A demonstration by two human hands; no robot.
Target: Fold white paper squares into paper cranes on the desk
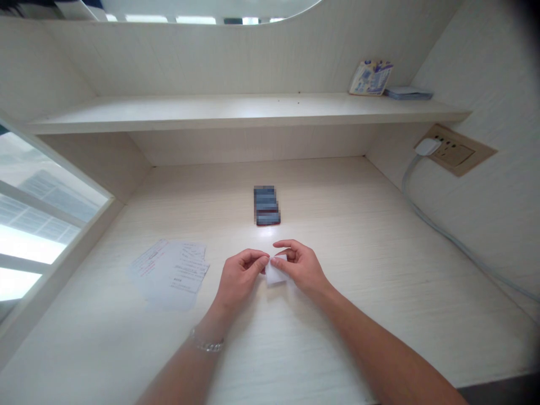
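Between my two hands is a small piece of folded white paper (275, 275), held just above the desk. My left hand (241, 275) pinches its upper left edge between thumb and fingertips. On the other side, my right hand (301, 269) grips the paper with the thumb on top, its index finger stretched out above. Straight ahead of the hands lies a phone (266, 206), its screen blurred. Several overlapping sheets of paper (169, 275) with red and black writing are spread to the left of my left hand.
A raised shelf (211, 109) runs along the back, carrying a small printed packet (371, 77) and a thin flat stack (408, 93). On the right wall, a white plug (427, 147) sits in the socket panel (462, 152), its grey cable (447, 236) trailing down. A window (37, 225) is at left.
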